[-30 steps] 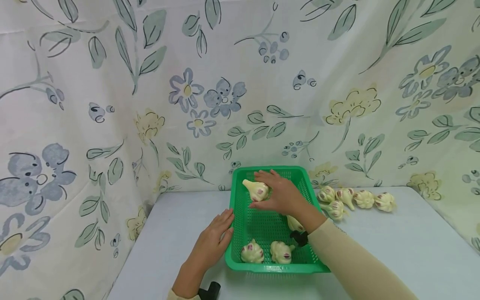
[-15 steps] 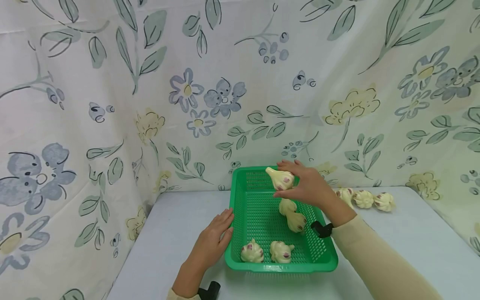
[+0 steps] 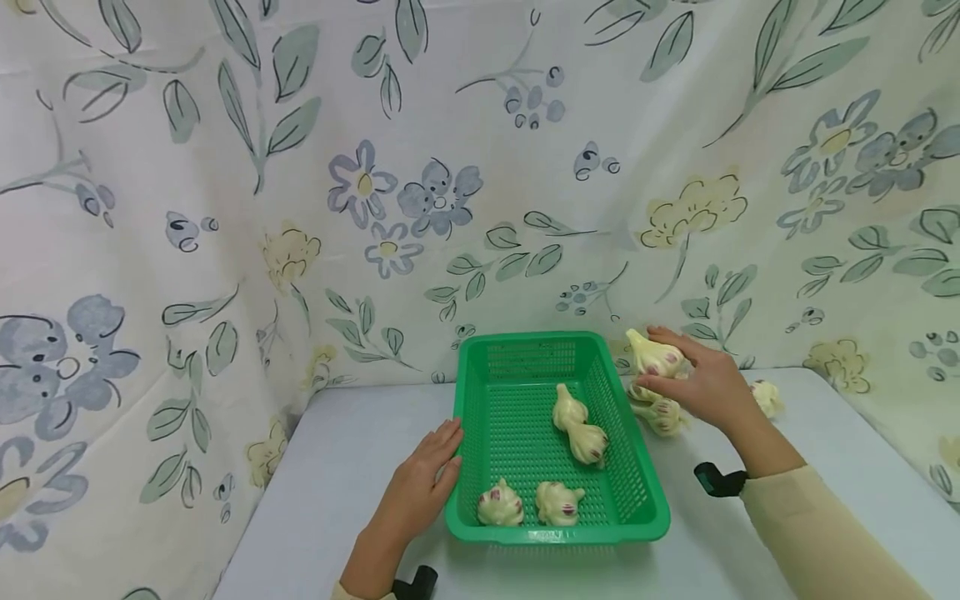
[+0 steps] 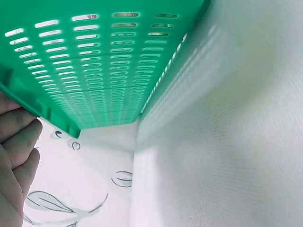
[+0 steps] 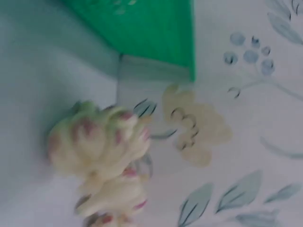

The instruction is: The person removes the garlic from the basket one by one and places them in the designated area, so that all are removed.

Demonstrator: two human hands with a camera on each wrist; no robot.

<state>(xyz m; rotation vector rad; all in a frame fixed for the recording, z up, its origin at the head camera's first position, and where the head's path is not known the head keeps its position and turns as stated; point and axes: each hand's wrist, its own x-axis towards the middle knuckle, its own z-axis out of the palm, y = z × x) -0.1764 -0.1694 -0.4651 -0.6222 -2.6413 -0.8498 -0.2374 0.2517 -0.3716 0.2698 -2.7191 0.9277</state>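
A green perforated basket (image 3: 480, 392) stands on the grey table and holds several garlic bulbs: two in the middle (image 3: 577, 425) and two at the front wall (image 3: 528, 504). My right hand (image 3: 663, 368) grips one garlic bulb (image 3: 651, 353) just outside the basket's far right corner, above loose bulbs (image 3: 660, 412) lying on the table. My left hand (image 3: 438, 454) rests flat against the basket's left rim, fingers straight. In the left wrist view the fingers (image 4: 16, 137) touch the basket's wall (image 4: 94, 61). The right wrist view shows blurred bulbs (image 5: 97, 142) near the basket's corner (image 5: 156, 33).
Another loose bulb (image 3: 767, 396) lies on the table behind my right wrist. Floral cloth (image 3: 375, 183) hangs close behind and to the left of the table. Bare grey tabletop (image 3: 825, 467) spreads to the right of the basket.
My right hand lifted a garlic bulb out of the basket's far end and carried it right, past the rim, to above the loose bulbs. The left hand stayed on the rim.
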